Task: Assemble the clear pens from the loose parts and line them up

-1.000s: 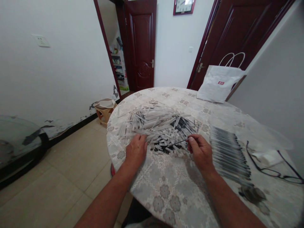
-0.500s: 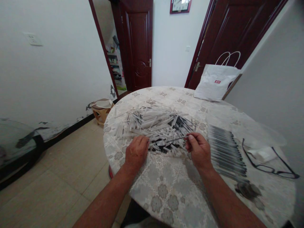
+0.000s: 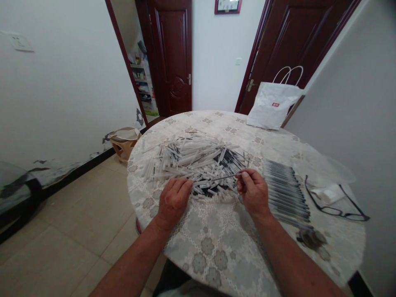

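My left hand [image 3: 173, 198] lies palm down, fingers loosely bent; my right hand [image 3: 252, 190] pinches thumb against forefinger.

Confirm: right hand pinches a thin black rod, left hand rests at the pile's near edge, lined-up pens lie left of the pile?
No. In the head view the lined-up pens lie right of the pile, beside the right hand. That hand pinches a thin black rod; the left hand rests at the pile's near edge.
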`<state>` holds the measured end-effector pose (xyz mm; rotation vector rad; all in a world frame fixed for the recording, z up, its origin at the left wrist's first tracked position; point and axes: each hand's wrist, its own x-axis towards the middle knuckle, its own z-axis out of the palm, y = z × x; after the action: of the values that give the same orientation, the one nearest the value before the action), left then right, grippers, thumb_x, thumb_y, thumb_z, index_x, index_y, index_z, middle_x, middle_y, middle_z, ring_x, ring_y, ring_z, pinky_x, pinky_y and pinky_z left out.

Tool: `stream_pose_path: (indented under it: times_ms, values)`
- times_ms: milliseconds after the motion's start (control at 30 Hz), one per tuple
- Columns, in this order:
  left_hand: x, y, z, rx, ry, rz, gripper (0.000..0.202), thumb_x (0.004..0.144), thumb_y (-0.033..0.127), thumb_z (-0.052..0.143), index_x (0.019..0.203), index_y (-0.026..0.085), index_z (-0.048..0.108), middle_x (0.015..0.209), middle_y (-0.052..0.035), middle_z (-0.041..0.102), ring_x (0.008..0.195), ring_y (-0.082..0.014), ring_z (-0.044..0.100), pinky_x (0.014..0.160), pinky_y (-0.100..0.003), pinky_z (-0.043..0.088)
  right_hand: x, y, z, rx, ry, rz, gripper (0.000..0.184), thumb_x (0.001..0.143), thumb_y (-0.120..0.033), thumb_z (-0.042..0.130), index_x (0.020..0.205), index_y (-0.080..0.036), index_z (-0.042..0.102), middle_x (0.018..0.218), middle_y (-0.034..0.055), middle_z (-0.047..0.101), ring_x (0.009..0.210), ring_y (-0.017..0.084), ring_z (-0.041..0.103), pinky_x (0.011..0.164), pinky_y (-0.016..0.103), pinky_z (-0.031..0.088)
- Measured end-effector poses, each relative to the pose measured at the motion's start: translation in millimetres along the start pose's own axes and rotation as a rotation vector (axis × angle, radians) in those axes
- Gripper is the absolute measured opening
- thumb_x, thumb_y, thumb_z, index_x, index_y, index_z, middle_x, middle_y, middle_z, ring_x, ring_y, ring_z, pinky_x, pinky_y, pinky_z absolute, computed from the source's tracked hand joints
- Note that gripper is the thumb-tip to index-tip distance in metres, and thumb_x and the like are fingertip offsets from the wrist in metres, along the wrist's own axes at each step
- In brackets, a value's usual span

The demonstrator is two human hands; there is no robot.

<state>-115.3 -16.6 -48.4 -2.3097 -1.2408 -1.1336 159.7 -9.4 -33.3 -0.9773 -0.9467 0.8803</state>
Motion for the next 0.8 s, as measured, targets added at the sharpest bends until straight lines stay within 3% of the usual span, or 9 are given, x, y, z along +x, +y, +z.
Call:
stream_pose_path:
  times_ms: [267,467,633,800]
  values:
    - [-3.9,0.4,0.3,-0.072,-0.138,-0.105,0.027,0.101,0.024,0.051,0.119,0.026,0.071,0.112,-0.0105,0.073,0.104,-0.0255,0.063,0.097,-0.043,0.05,-3.7,-2.2,3.6,-0.052,-0.042,0.004,0.028,0.089,-0.046,0.068,0.099,-0.02,0.065,0.078,0.0004,0.069,0.05,0.009,0.053,0.041,0.02,0.038]
    - [-0.5,2.3,-1.9,-0.11,-0.121,-0.109,0.024,0.101,0.025,0.053,0.116,0.024,0.072,0.108,-0.0099,0.075,0.101,-0.0254,0.062,0.096,-0.043,0.049,-4.2,-3.6,3.0,-0.041,-0.087,-0.01,0.025,0.091,-0.043,0.068,0.1,-0.02,0.066,0.082,0.001,0.069,0.052,0.009,0.053,0.043,0.021,0.039]
    - [5.1,4.4,-5.5,-0.273,-0.102,-0.113,0.022,0.099,0.024,0.057,0.115,0.023,0.073,0.104,-0.0094,0.074,0.1,-0.0239,0.063,0.095,-0.04,0.05,-6.3,-7.7,3.2,-0.112,-0.112,-0.041,0.026,0.091,-0.042,0.066,0.104,-0.021,0.068,0.087,0.0024,0.071,0.053,0.009,0.054,0.045,0.022,0.04]
    - [9.9,7.7,-7.7,-0.546,-0.147,-0.242,0.021,0.094,0.028,0.065,0.112,0.023,0.074,0.101,-0.0087,0.075,0.096,-0.0223,0.068,0.091,-0.038,0.053,-16.2,-11.9,11.0,-0.366,-0.303,-0.085,0.025,0.093,-0.04,0.065,0.103,-0.021,0.077,0.075,0.0011,0.069,0.055,0.011,0.056,0.053,0.025,0.045]
